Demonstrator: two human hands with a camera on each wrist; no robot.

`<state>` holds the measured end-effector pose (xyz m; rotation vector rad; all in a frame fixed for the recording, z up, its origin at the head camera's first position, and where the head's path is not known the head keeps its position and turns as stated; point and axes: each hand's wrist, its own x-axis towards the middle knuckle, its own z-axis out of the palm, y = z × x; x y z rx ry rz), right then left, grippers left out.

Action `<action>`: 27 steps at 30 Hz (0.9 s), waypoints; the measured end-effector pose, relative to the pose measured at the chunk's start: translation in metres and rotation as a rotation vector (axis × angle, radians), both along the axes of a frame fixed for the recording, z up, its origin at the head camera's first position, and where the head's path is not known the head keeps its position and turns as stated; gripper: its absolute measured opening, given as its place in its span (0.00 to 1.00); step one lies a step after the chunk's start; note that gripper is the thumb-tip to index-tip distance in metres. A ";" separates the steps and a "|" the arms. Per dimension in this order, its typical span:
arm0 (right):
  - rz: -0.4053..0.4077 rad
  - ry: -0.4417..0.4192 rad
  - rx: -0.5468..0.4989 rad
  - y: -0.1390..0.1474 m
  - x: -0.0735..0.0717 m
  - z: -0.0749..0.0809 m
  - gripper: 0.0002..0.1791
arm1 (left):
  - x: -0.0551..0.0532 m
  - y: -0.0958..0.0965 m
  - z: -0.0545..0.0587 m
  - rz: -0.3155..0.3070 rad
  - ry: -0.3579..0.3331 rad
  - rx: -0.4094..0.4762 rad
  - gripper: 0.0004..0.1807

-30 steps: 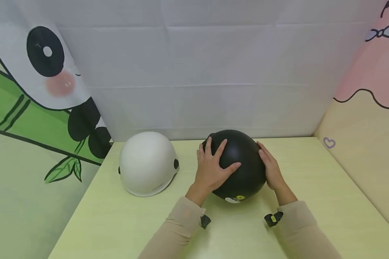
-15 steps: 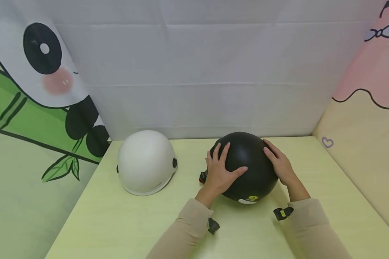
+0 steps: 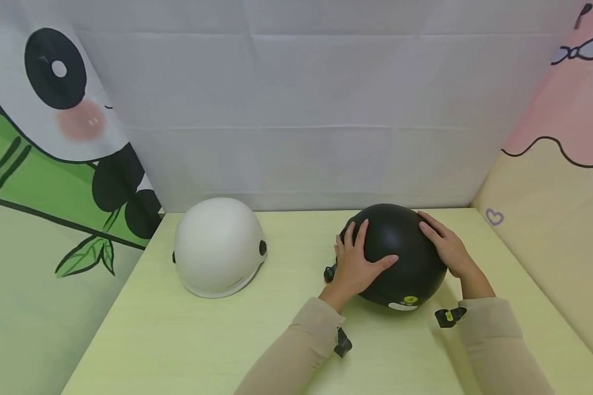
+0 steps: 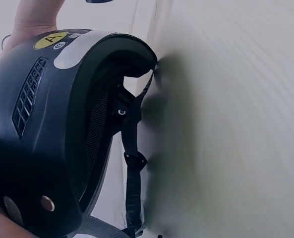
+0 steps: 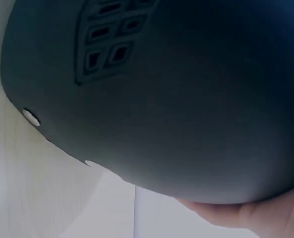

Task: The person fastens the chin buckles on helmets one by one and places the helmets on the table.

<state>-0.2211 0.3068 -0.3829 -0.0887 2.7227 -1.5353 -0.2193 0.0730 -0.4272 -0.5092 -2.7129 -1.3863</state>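
A matte black helmet [image 3: 400,263] with a yellow sticker on its front sits between both hands at the right of the table, in the head view. My left hand [image 3: 358,269] holds its left side, fingers spread and the thumb over the shell. On the opposite side, my right hand [image 3: 449,249] holds the upper right of the shell. The left wrist view shows the rim facing the tabletop, with a black chin strap [image 4: 131,134] hanging from it down to the surface. Vent slots show in the helmet's shell [image 5: 186,124] in the right wrist view.
A white helmet [image 3: 217,247] stands on the left of the pale table [image 3: 188,340], dome up. Behind the table hangs a white sheet [image 3: 296,109]. Painted cartoon walls border both sides. A dark buckle [image 3: 329,272] pokes out left of the black helmet.
Both hands and the black helmet have moved to the right, away from the white helmet. A buckle has come into sight on its left side. The white helmet stays in place.
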 end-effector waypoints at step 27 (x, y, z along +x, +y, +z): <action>0.096 -0.038 0.263 0.050 -0.050 0.001 0.38 | -0.025 0.062 -0.037 0.055 -0.132 0.167 0.53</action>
